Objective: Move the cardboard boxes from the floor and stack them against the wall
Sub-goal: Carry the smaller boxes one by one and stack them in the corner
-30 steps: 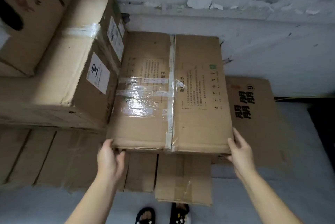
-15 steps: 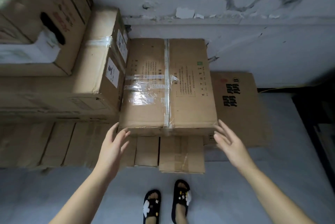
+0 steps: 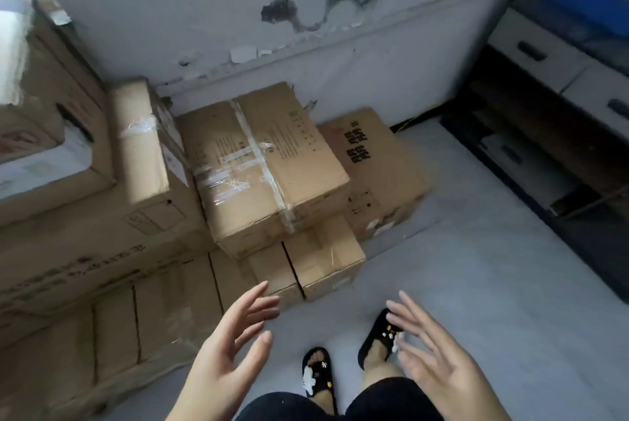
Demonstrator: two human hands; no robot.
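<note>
Both your hands are out in front of you, palms facing each other. Your left hand (image 3: 235,335) has its grip spread, fingers straight, holding nothing. Your right hand (image 3: 439,356) is the same, grip spread wide and clear of every box. Below them, your black sandals (image 3: 320,371) stand on the grey floor (image 3: 476,284). Just beyond your left fingertips sits a low row of small boxes (image 3: 306,267) on the floor. On top of them rests the taped box (image 3: 262,162), its far edge up against the wall (image 3: 340,73). A printed box (image 3: 377,162) sits just beside it to the right, also at the wall. Bigger boxes (image 3: 85,216) pile up on the left. A grey cabinet (image 3: 551,56) stands far right.
</note>
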